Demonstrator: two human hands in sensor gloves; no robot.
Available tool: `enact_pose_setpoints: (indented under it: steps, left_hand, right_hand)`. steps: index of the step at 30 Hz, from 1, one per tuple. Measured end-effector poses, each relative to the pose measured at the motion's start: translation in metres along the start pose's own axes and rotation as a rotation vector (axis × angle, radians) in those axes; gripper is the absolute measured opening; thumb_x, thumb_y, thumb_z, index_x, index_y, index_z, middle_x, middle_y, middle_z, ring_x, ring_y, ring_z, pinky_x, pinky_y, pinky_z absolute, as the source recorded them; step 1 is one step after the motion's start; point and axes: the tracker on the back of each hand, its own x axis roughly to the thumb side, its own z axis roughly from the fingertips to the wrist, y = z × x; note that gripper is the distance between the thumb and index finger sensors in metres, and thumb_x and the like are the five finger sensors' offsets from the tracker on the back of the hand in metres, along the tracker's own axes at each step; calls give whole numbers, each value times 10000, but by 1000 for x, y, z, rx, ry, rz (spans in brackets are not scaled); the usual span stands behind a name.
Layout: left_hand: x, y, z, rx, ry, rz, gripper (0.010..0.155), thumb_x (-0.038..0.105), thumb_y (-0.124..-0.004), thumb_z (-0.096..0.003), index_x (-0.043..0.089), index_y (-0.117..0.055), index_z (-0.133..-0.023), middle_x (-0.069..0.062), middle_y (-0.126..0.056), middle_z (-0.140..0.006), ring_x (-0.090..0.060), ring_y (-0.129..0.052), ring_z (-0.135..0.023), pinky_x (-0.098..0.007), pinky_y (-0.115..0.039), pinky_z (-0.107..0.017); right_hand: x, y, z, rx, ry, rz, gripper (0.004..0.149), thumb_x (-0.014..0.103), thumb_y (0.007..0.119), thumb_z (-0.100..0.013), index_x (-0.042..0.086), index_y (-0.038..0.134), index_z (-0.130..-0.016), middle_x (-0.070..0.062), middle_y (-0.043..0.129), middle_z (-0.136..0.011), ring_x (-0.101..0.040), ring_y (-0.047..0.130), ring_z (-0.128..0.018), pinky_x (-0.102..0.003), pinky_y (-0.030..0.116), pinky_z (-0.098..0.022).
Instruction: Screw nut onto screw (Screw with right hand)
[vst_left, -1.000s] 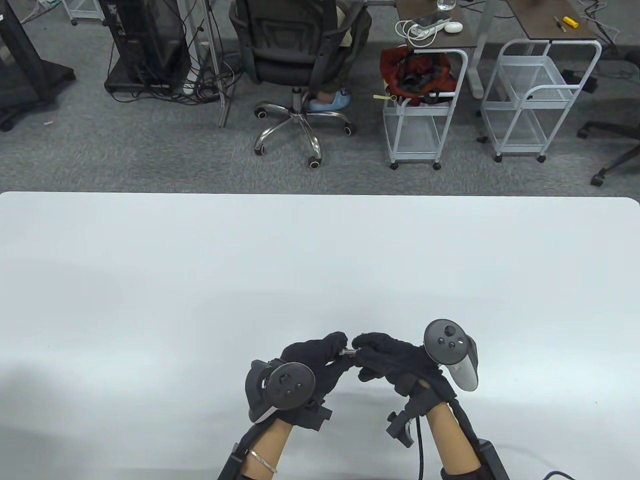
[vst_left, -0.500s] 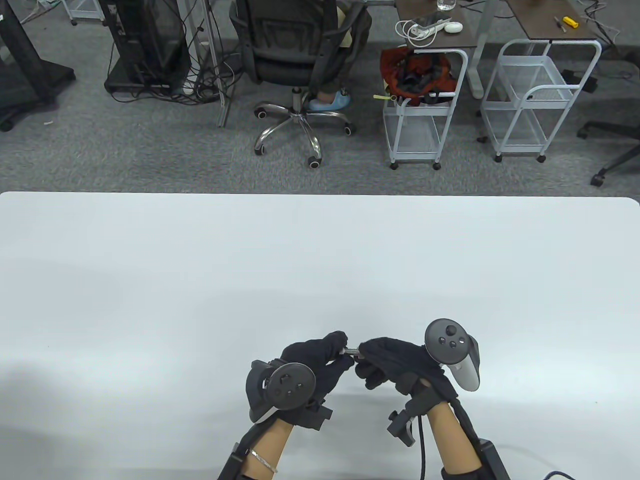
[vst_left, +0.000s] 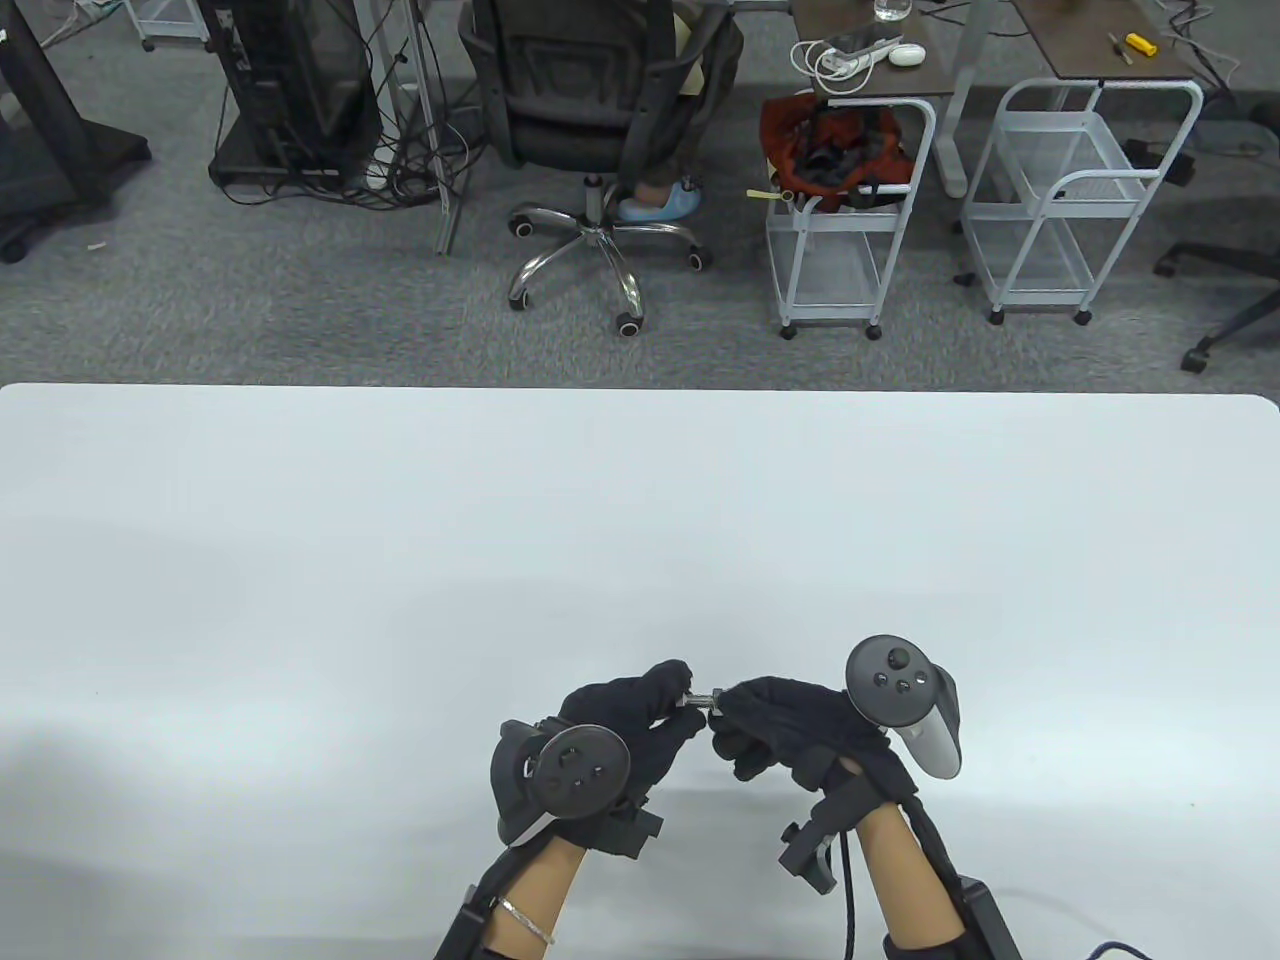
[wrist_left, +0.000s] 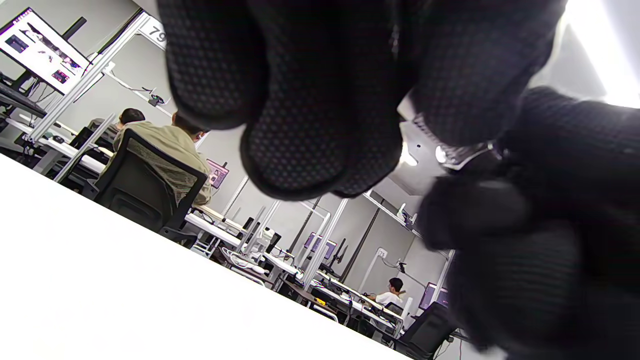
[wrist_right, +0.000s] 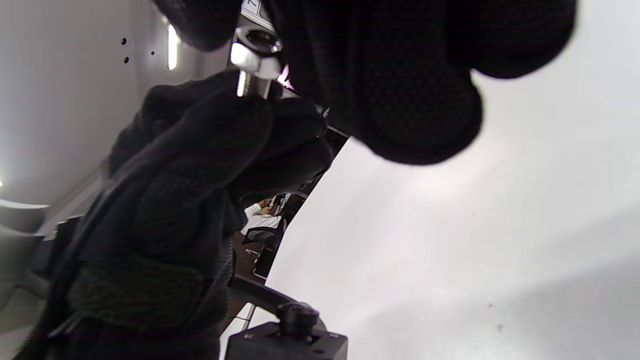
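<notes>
A small silver screw (vst_left: 699, 700) is held level just above the white table (vst_left: 640, 520), near its front edge. My left hand (vst_left: 680, 697) pinches the screw's left end. My right hand (vst_left: 727, 706) pinches the nut (wrist_right: 255, 50), which sits on the screw's other end. In the right wrist view the hex nut shows on the threaded shaft (wrist_right: 242, 87), with my right fingers (wrist_right: 400, 75) on both sides of it and the left hand (wrist_right: 200, 165) below. In the left wrist view the left fingers (wrist_left: 310, 100) fill the top, the threads (wrist_left: 457, 152) show beside them, and the right hand (wrist_left: 550, 225) is on the right.
The table's far edge (vst_left: 640, 390) borders grey carpet with an office chair (vst_left: 590, 130) and two white wire carts (vst_left: 850, 210). A cable (vst_left: 1120, 945) lies at the table's front right.
My right fingers have shifted on the nut: the index finger drew back from over the screw, so a little more metal shows between the hands. The left hand has stayed put.
</notes>
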Motion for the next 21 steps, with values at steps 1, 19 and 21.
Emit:
enact_pose_setpoints:
  steps: [1, 19, 21]
  left_hand:
    - [0, 0, 0, 0, 1, 4, 442, 475, -871, -408, 239, -884, -781, 77, -1103, -592, -58, -1108, -463, -294, -903, -468]
    - [1, -1, 1, 5, -7, -6, 441, 476, -869, -411, 240, -883, -783, 79, -1103, -594, -58, -1108, -465, -294, -903, -468]
    - [1, -1, 0, 9, -2, -3, 441, 471, -871, -412, 235, -883, -784, 74, -1102, -594, -63, -1107, -465, -297, -901, -469]
  right_hand:
    - [1, 1, -1, 25, -22, -22, 586, 335, 731, -580, -98, 682, -972, -348, 827, -820, -389, 973, -598, -560, 733, -464]
    - [3, 3, -2, 49, -14, -12, 531, 281, 734, -578, -72, 688, -972, -350, 797, -855, -404, 955, -629, -573, 718, -480]
    - [1, 3, -1, 28, 4, 32, 484, 343, 702, -593, -51, 813, -852, -296, 913, -724, -357, 1010, -508, -544, 758, -427]
